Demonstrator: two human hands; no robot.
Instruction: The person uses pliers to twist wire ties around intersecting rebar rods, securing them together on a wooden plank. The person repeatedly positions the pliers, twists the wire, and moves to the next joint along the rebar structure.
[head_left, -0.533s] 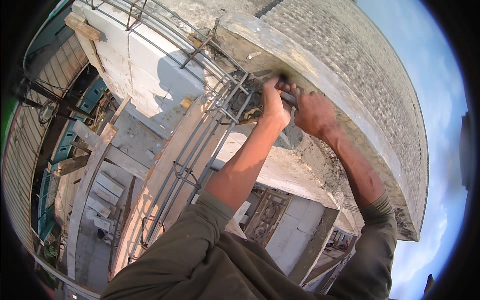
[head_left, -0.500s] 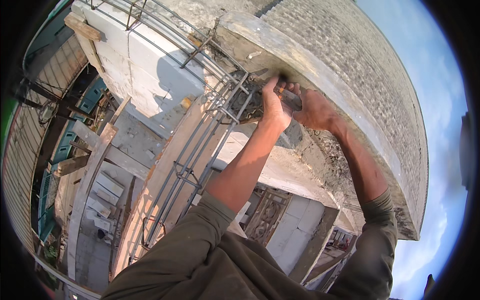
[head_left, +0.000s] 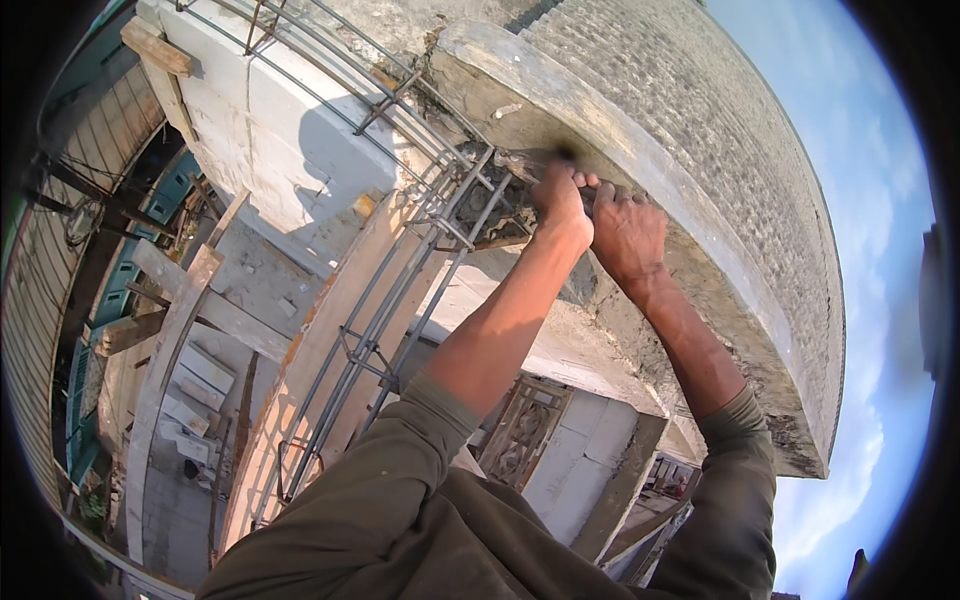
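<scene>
Upper centre of the frame: left hand and right hand, both closed side by side on the concrete beam, grip contents indiscernible, rebar cage running lengthwise toward lower left, nearer the left hand

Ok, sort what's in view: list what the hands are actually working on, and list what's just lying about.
In hand:
left hand and right hand, both closed at the top of the rebar cage
concrete beam edge they press against
whatever small thing they grip is hidden

Lying about:
wooden plank leaning below
white block wall
ornate grille
timber offcut on the wall top
</scene>
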